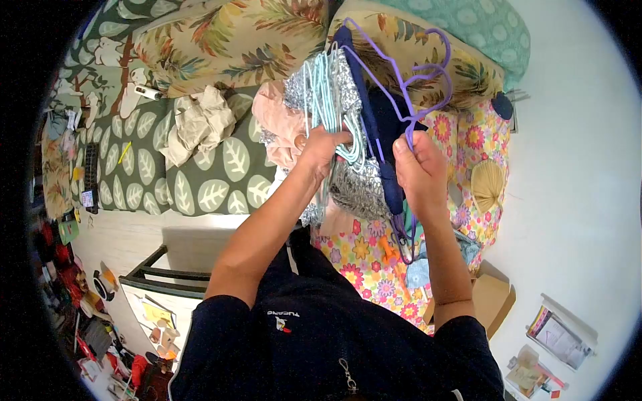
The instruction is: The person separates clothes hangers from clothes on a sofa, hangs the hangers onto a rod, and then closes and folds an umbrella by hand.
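- The purple hangers [406, 101] are slim and glossy, at least two together, their hooks curving up and out to the right.
- They are held up in front of the chest, above the flowered cover [361, 248], with the navy garment [388, 110] hanging among them.
- The pale blue hangers [322, 93] form a tight bundle of thin, nearly parallel rods, just left of the navy garment.
- Silver-patterned cloth [343, 75] shows around the bundle, grey cloth [364, 197] below it, and pink cloth [274, 117] to its left.
- Left hand [326, 145]: fingers closed around the pale blue hangers, thumb pointing right across them; the fingertips are hidden.
- Right hand [421, 162]: clamped on the purple hangers near the base of the hooks, thumb pressed along the near side, the other fingers curled around; their tips cannot be made out.
- The two hands are near each other, not touching, with the navy garment between them.
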A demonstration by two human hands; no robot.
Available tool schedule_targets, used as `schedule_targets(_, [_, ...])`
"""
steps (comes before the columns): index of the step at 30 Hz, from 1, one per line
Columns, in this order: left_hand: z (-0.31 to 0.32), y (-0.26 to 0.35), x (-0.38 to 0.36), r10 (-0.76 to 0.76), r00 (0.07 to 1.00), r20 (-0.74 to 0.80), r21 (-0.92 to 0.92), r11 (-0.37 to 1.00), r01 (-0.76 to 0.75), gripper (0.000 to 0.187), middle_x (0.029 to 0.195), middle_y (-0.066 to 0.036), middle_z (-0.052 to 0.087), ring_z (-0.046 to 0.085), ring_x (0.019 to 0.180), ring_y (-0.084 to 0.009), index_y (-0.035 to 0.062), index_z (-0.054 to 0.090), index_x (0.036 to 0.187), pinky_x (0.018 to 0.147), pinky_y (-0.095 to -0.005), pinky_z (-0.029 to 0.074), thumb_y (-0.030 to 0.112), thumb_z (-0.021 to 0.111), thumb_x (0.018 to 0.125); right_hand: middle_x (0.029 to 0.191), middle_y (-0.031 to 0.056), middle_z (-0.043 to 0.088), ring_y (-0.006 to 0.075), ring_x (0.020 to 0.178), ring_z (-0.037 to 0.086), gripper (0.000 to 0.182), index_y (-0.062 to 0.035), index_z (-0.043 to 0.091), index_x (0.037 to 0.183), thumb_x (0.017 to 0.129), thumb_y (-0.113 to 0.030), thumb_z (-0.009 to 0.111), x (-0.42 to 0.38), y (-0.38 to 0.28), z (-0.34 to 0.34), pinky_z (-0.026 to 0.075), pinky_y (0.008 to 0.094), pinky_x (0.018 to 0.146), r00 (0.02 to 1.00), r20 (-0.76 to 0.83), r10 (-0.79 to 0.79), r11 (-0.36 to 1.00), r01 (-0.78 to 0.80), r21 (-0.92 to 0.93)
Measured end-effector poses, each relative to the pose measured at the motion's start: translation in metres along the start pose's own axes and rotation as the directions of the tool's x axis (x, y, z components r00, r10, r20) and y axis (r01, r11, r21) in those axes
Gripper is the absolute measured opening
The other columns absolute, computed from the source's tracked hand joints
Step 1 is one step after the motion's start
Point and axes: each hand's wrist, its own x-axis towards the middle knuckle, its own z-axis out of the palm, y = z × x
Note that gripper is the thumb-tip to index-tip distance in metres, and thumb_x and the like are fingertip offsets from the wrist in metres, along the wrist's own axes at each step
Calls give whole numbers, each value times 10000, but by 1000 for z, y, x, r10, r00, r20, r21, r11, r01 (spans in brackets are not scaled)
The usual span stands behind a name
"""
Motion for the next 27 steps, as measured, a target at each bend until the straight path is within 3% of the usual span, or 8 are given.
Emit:
schedule_targets(7, [-19, 33, -18, 64, 986, 155, -381, 925, 0, 258, 660, -34, 512, 519, 464, -151, 37, 498, 978, 428, -297, 475, 110, 586, 747, 499, -3, 409, 88, 442, 385, 325, -47, 467, 642, 858, -288, 499, 55, 90, -47, 308, 252, 419, 933, -360, 10, 987, -68, -147])
schedule_targets(10, [-15, 78, -45, 216, 970, -114, -205, 950, -235, 281, 673, -34, 513, 493, 468, -159, 21, 490, 996, 396, -296, 431, 100, 559, 735, 488, 6, 410, 114, 372, 369, 322, -48, 473, 642, 850, -292, 507, 70, 158, -74, 298, 266, 356, 828, -365, 425, 904, -366, 220])
schedule_targets(13, [-61, 117, -47, 398, 886, -237, 161, 916, -369, 290, 729, -66, 537, 487, 501, -173, 8, 503, 969, 452, -282, 417, 129, 582, 717, 477, 2, 395, 124, 316, 338, 314, -62, 468, 633, 842, -292, 515, 72, 196, -83, 270, 266, 300, 729, -494, 474, 880, -375, 290])
schedule_targets(14, [-89, 131, -44, 472, 851, -229, 216, 878, -428, 269, 747, -75, 546, 488, 521, -174, 13, 506, 958, 470, -276, 419, 126, 575, 724, 480, 37, 432, 161, 372, 408, 330, -26, 499, 646, 839, -295, 507, 72, 213, -97, 344, 312, 370, 736, -510, 445, 890, -428, 159])
schedule_targets(17, [-161, 181, -42, 529, 847, 43, -360, 800, -481, 126, 742, -47, 517, 503, 609, -133, 25, 505, 894, 479, -278, 445, 102, 536, 799, 532, 116, 513, 243, 488, 502, 337, 7, 536, 678, 836, -286, 486, 67, 258, -130, 402, 371, 494, 771, -582, 259, 852, -466, -239])
schedule_targets(21, [-181, 195, -37, 557, 783, -276, 24, 818, -574, 86, 774, -62, 561, 504, 558, -143, 8, 505, 871, 440, -248, 448, 63, 505, 805, 714, 149, 577, 247, 627, 557, 390, 10, 569, 791, 865, -339, 411, 60, 278, -155, 425, 376, 509, 870, -285, -402, 479, -65, -875])
schedule_targets(24, [-201, 208, -47, 468, 853, -232, -163, 846, -508, 75, 749, -84, 574, 490, 509, -144, 20, 500, 855, 440, -250, 436, 83, 506, 814, 717, 215, 578, 346, 714, 557, 255, 15, 548, 895, 843, -204, 429, 39, 242, -155, 428, 443, 646, 908, -331, -257, 330, -239, -913])
schedule_targets(27, [-272, 227, -51, 553, 709, -437, -42, 775, -631, 106, 761, -118, 572, 483, 504, -170, 16, 499, 820, 441, -252, 395, 122, 497, 824, 695, 205, 572, 349, 691, 558, 225, 4, 516, 931, 846, -174, 407, 24, 312, -213, 438, 454, 628, 878, -123, -462, -59, -168, -984])
